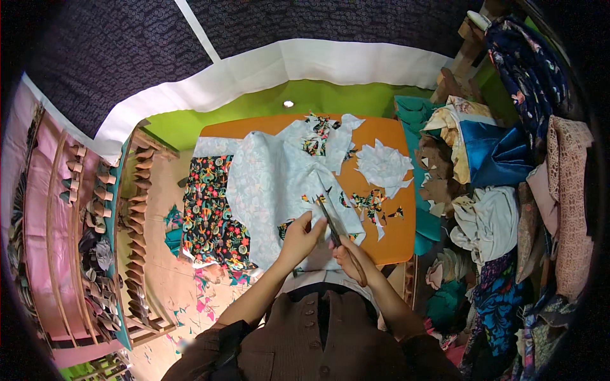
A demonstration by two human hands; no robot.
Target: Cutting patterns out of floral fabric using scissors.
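Observation:
A large floral fabric (pixel 206 213) with a black printed side and a pale reverse lies folded over the orange table (pixel 394 251), hanging past its left edge. My left hand (pixel 304 238) is closed on the pale side of this fabric near the table's front, its fingertips partly hidden. Beside it, my right hand (pixel 351 255) grips a pair of dark scissors (pixel 332 223), blades pointing away from me over the fabric. Small printed scraps (pixel 368 202) lie to the right of the blades. Farther right rests a jagged pale fabric piece (pixel 383 165).
Wooden racks with rows of shoe-shaped pieces (pixel 136 232) stand at the left. Piled fabrics, including a blue satin cloth (pixel 492 149) and a white cloth (pixel 486 222), crowd the right side. Coloured scraps (pixel 206 295) litter the floor at lower left. A dark patterned curtain (pixel 273 25) hangs ahead.

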